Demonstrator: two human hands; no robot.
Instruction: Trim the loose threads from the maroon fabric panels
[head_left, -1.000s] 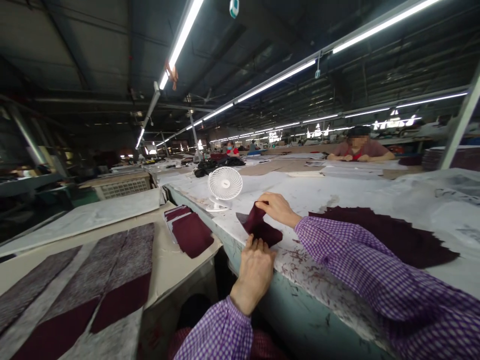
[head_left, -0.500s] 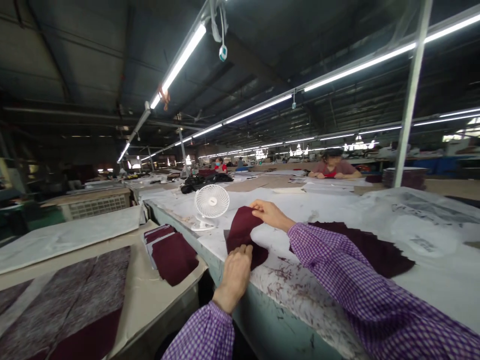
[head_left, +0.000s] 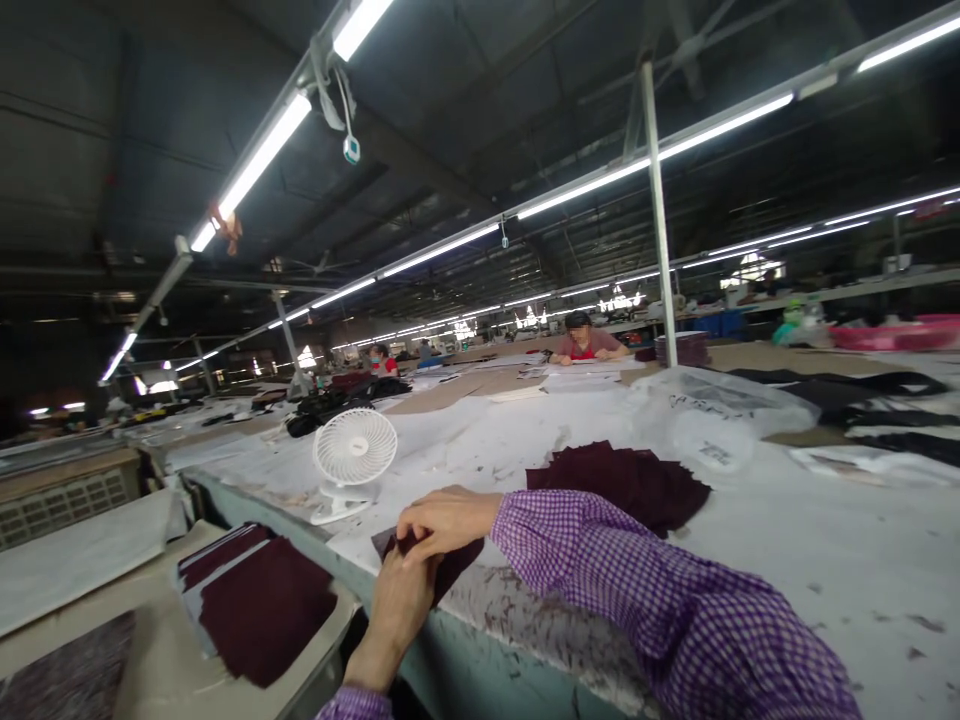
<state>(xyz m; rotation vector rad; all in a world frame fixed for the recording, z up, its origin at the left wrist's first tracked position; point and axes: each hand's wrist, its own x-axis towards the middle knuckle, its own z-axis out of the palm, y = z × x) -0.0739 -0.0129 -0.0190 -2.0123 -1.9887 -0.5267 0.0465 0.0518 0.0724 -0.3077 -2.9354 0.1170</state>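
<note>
White-covered table [head_left: 757,540], maroon fabric [head_left: 459,570] beneath both hands [head_left: 424,550]

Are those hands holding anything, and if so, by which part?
The left hand and right hand meet over the middle of a maroon fabric piece, but their fingers hide whether they pinch it or only press on it.
</note>
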